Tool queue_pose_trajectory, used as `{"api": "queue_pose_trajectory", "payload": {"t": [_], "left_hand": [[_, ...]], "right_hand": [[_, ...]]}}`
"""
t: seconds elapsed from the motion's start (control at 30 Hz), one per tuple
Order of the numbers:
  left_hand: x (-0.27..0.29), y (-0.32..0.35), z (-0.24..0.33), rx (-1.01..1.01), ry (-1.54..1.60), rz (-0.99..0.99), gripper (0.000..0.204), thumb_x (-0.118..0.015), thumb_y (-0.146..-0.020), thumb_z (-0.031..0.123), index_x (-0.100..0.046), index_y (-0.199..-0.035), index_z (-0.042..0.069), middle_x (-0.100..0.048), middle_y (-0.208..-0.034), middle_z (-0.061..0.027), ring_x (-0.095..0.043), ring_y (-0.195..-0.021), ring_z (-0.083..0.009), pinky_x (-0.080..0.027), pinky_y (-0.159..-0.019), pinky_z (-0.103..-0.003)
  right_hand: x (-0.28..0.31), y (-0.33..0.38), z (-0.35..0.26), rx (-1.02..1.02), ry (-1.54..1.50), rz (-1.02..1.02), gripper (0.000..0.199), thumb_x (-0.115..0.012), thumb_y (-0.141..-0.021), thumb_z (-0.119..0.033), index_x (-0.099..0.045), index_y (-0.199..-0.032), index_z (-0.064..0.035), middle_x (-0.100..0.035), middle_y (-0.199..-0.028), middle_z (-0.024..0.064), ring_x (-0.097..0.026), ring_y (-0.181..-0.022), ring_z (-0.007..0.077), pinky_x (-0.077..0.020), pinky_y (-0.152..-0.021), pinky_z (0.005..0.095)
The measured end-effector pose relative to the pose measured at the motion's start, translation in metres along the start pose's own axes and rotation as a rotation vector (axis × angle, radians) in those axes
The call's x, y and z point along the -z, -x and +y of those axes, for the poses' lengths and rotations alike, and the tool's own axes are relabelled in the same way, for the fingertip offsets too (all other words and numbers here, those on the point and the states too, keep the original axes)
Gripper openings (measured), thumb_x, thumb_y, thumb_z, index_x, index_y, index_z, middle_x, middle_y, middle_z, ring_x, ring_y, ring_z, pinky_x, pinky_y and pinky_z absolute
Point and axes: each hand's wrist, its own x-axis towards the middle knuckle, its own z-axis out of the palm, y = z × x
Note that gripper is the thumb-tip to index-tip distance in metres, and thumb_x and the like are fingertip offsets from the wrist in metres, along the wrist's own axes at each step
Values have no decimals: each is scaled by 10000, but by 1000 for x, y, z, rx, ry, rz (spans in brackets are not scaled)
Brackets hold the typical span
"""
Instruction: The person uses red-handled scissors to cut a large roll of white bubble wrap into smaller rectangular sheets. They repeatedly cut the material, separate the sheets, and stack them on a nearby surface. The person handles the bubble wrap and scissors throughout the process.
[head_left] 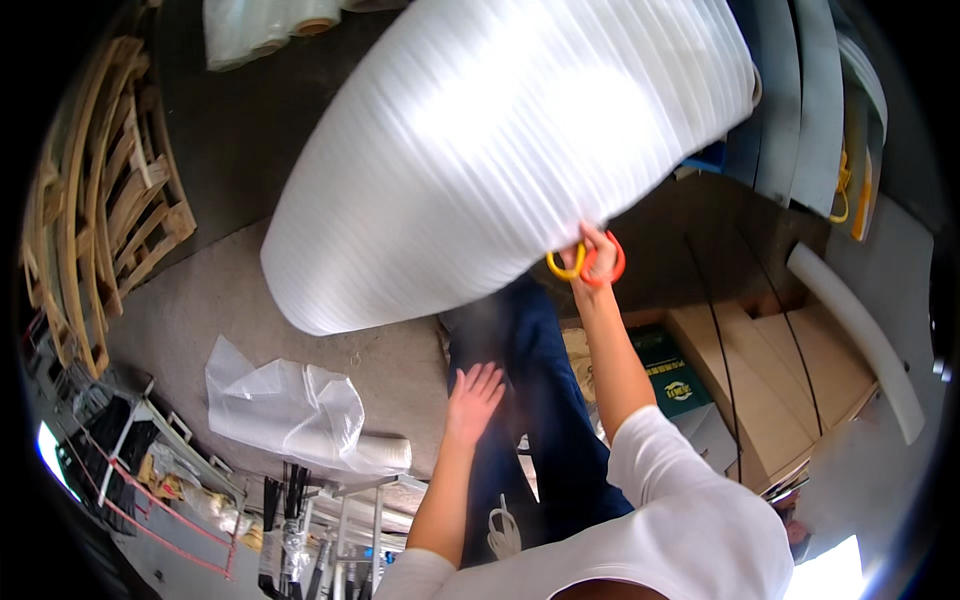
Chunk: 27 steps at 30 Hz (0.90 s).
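Observation:
A huge roll of white foam sheet (pixel 470 160) fills the upper middle of the head view, tilted from lower left to upper right. At its lower right edge, my right hand (pixel 596 258) is closed round scissors (pixel 617 262) with one yellow and one red-orange handle loop. The blades are hidden behind my fingers and the roll, and the hand is against the foam or very near it. Below the roll, my left hand (pixel 476 396) hangs over my dark blue trousers, palm bare and fingers stretched out. Nothing is in it.
Wooden pallets (pixel 110 200) stand at the far left. A smaller roll of clear wrap (pixel 300 420) lies partly unrolled on the floor. Flat cardboard boxes (pixel 765 370) and a green box (pixel 672 368) are at right, with a white foam tube (pixel 860 340) beyond. A metal frame (pixel 350 500) stands lower left.

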Motion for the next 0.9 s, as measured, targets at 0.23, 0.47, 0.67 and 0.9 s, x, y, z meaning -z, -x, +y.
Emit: {"api": "queue_pose_trajectory", "payload": {"t": [0.23, 0.47, 0.67, 0.9], "left_hand": [[-104, -26, 11, -429, 378, -493, 784, -387, -759, 612, -256, -1285, 46, -246, -1351, -87, -255, -1218, -289, -171, -1013, -455], [-56, 70, 84, -835, 377, 23, 486, -381, -830, 371, -402, -1203, 61, -414, -1235, -92, -359, -1153, -288, -276, -961, -448], [-28, 181, 158, -815, 377, -142, 171, -505, -789, 109, -533, -916, -2, -599, -908, -95, -589, -817, -222, -515, -654, -312], [-58, 256, 198, -903, 506, -661, 106, -516, -795, 61, -550, -831, -33, -598, -838, -133, -589, -784, -221, -524, -683, -308]], "right_hand": [[-126, 173, -78, 273, 36, -16, 299, -539, -697, -37, -380, -455, -113, -516, -596, 31, -530, -682, 183, -420, -752, 347], [-192, 230, -165, 379, 186, -249, 333, -512, -729, -76, -378, -426, -117, -406, -419, 8, -443, -448, 122, -402, -539, 242], [-242, 227, -186, 240, 334, -447, 80, -515, -705, -28, -528, -630, -54, -526, -553, 31, -521, -524, 142, -424, -530, 260], [-357, 301, -193, 260, 218, -831, 194, -518, -655, 21, -540, -847, 13, -584, -780, 109, -589, -720, 249, -479, -720, 370]]}}
